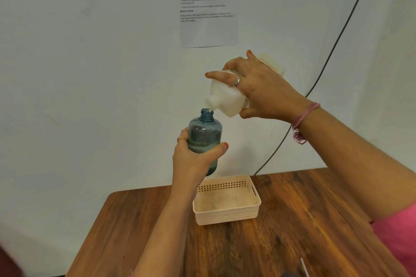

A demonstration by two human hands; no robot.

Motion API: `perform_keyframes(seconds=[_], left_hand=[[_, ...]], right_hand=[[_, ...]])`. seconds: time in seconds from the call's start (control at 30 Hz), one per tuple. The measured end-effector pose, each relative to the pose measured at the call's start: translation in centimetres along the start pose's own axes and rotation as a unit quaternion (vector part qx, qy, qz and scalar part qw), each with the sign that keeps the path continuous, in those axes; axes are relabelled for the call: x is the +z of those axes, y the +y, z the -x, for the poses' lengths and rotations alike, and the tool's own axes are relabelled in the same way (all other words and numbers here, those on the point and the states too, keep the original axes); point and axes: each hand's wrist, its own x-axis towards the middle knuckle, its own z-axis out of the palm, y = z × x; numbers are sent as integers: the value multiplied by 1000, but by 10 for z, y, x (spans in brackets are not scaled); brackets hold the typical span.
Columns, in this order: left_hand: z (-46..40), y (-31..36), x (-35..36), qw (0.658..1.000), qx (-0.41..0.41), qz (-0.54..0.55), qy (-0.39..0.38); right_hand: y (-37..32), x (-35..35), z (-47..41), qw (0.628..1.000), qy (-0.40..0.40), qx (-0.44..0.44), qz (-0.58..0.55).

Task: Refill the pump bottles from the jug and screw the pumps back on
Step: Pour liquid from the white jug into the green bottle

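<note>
Two hands work above the brown wooden table (292, 220) and its beige perforated plastic basket (226, 213). Her right hand (265, 92) grasps the white plastic jug (225, 99), tipped so its spout meets the mouth below. Her left hand (193, 157) clasps the translucent blue pump bottle (204, 132) upright beneath, to catch the pour.

beige basket (227, 211) on wooden table (292, 220); printed sheet (208, 4) on wall.
</note>
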Motion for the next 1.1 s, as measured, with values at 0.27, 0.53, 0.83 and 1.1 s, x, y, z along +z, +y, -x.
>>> perform_keyframes(seconds=[0.27, 0.53, 0.83, 1.1], left_hand=[[1, 1, -1, 1000, -4, 0, 2], [2, 4, -2, 1000, -7, 4, -2], [4, 6, -2, 1000, -9, 13, -4], [3, 5, -2, 1000, -4, 12, -3]], right_hand=[[-1, -2, 0, 1000, 7, -3, 4], [-2, -3, -1, 1000, 15, -8, 13], [-2, -3, -1, 999, 25, -12, 19], [-2, -3, -1, 999, 26, -13, 22]])
